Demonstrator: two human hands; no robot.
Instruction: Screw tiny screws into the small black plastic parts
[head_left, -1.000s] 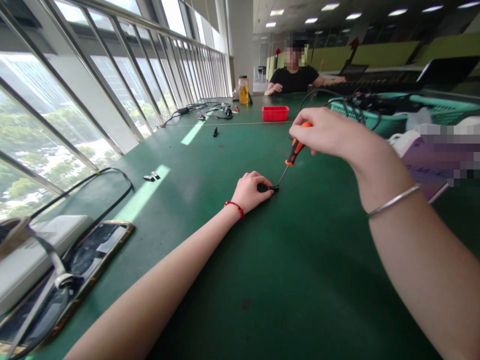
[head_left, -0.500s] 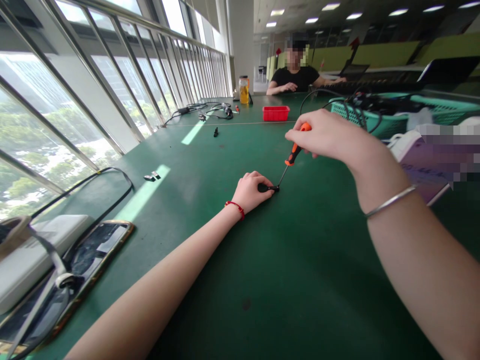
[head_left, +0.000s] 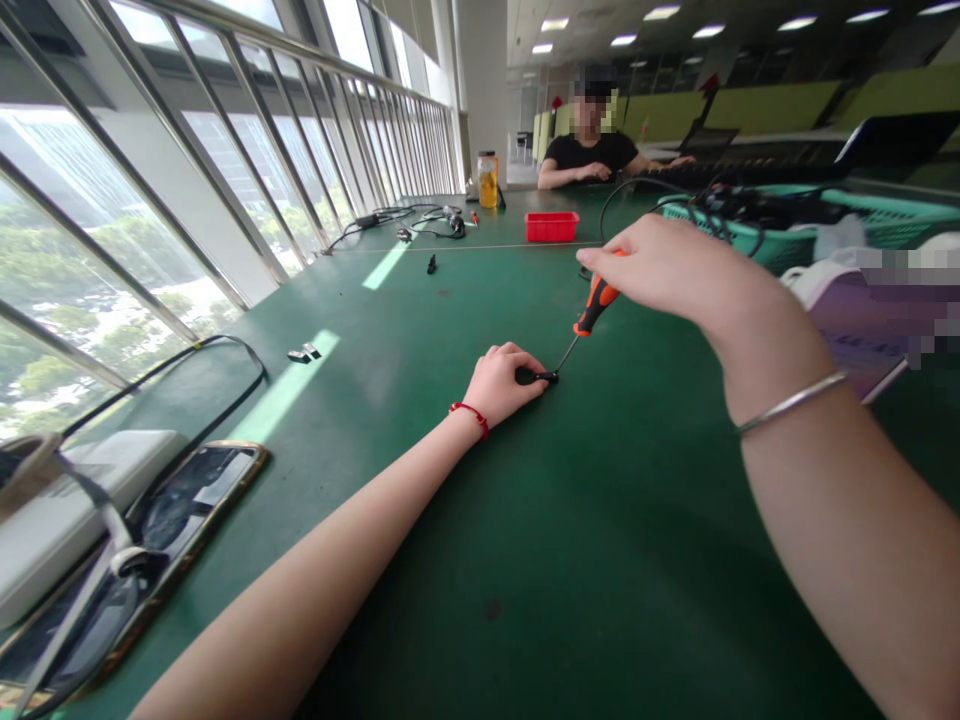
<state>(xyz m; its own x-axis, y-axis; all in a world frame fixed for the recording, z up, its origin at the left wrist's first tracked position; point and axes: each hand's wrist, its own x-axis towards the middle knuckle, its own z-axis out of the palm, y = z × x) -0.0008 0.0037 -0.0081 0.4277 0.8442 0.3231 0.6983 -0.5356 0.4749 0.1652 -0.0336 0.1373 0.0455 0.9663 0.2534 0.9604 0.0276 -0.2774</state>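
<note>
My left hand (head_left: 504, 382) is closed on a small black part (head_left: 529, 377) and holds it down on the green tabletop (head_left: 600, 500). The part has a rounded end and a narrow end; its exact kind is too small to make out. My right hand (head_left: 652, 265) grips an orange and black screwdriver (head_left: 592, 303) by its handle, from above. The screwdriver leans to the right, and its metal tip touches the narrow end of the black part. Fingers of my right hand are partly hidden behind its back.
A red bin (head_left: 552, 228) stands farther back, with a turquoise basket (head_left: 787, 250) of cables right of it. Small pieces (head_left: 304, 353) and a phone (head_left: 202, 500) lie at left. A jar (head_left: 487, 180) stands far back. Across the table sits another person (head_left: 589, 150).
My right hand has turned and shifted slightly to the right, and the screwdriver handle leans a little more. My left hand and the black part stay put.
</note>
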